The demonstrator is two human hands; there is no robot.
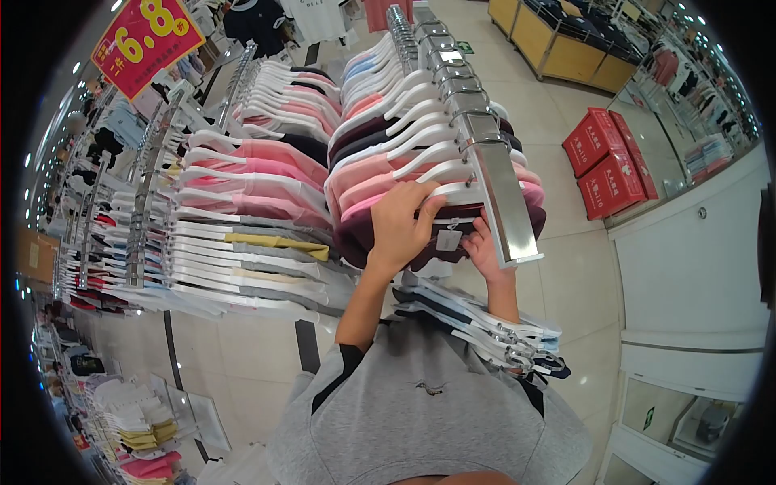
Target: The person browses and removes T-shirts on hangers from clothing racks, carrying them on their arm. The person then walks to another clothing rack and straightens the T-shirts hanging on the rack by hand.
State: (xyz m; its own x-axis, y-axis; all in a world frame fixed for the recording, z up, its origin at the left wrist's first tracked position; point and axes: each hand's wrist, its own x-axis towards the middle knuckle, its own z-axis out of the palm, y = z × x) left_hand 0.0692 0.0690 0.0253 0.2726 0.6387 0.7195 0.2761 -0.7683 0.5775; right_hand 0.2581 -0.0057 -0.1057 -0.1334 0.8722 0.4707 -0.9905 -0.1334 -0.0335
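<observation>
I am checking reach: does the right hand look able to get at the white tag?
Probably yes: the right hand is close beside the white tag, and nothing visible lies between them.

White tag [449, 241] too sm. to read, & red sign [148, 50] cut off @ top edge.

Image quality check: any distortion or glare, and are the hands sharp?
Head view: strong fisheye curvature, black corners; glare on the chrome rail, bright spots on the tiled floor; left hand and right hand fairly sharp, without obvious motion blur.
</observation>
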